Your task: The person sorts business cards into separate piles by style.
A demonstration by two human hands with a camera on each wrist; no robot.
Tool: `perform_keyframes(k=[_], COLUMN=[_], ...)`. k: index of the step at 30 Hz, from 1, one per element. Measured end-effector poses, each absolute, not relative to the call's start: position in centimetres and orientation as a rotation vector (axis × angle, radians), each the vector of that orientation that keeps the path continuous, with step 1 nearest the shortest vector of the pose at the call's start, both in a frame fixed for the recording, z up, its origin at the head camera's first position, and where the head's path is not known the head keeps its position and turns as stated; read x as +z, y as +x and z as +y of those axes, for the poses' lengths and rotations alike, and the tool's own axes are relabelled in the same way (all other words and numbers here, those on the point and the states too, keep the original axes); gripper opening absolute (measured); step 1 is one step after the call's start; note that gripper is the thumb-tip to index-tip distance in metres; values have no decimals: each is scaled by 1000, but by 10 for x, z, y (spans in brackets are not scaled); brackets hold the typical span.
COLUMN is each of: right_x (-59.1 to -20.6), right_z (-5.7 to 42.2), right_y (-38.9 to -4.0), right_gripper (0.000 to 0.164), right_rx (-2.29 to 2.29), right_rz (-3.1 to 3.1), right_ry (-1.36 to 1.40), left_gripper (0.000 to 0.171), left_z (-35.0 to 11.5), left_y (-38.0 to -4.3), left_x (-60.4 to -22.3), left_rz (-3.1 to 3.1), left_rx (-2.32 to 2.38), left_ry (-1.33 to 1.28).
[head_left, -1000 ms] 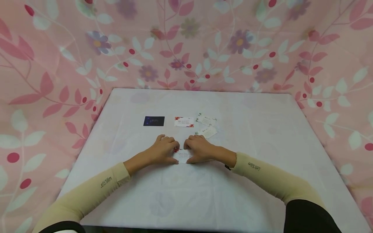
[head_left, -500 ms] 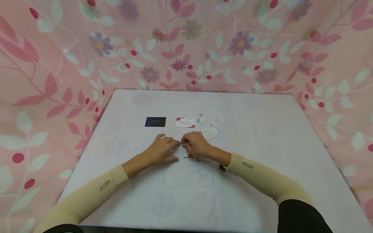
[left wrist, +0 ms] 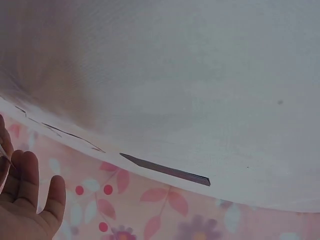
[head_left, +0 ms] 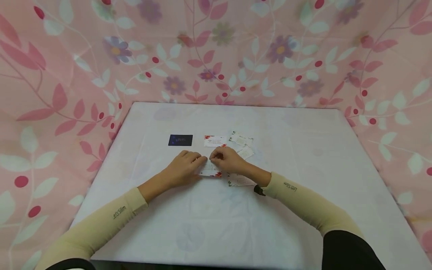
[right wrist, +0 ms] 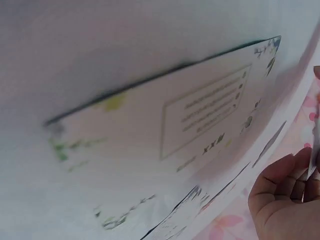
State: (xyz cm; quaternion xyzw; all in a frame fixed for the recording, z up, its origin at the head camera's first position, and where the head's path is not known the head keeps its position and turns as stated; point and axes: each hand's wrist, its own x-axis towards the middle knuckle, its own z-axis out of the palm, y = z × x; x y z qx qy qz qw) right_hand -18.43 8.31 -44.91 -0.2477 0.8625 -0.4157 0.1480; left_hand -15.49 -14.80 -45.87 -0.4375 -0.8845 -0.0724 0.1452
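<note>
I see a red-flowered white card (head_left: 210, 170) between the two hands, over the white table (head_left: 293, 210): the left hand (head_left: 182, 165) pinches its left side, the right hand (head_left: 229, 159) its top edge, fingers narrow. A dark card (head_left: 180, 140) lies beyond the left hand.

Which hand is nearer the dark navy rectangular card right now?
Left. The left hand is apart from the dark navy rectangular card, just on its near side; the right hand is farther, also on that side but to the right.
</note>
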Motion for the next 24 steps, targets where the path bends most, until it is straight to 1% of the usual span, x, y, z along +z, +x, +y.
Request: perform_keyframes(k=[2, 5, 7, 8, 10, 13, 19, 24], right_x=[-448, -447, -448, -448, -449, -450, -454, -459], right_z=[86, 91, 94, 95, 97, 100, 106, 112], right_y=[-183, -179, -177, -176, -174, -174, -173, -178], right_gripper=[9, 28, 43, 48, 54, 54, 53, 46], right_rx=[-1166, -1052, -922, -860, -759, -676, -664, -610], right_rz=[2517, 2596, 2670, 2706, 2763, 2823, 2822, 2840], right_ry=[-772, -879, -962, -1000, -1063, -1106, -1093, -1120], left_gripper=[65, 68, 67, 67, 65, 64, 63, 61], left_z=[-148, -148, -149, -150, -151, -151, -149, -145], left_y=[-157, -158, -159, -160, -161, -163, -166, -169], left_x=[-458, -456, -454, -453, -452, -452, -454, -457], left_rz=[-2586, -2653, -2689, -2704, -2727, -2752, -2800, -2878], left_rx=[-277, -388, -449, -468, -503, -530, -532, -567], left_ry=[-1238, -1189, -1163, -1153, -1141, -1142, -1141, -1083])
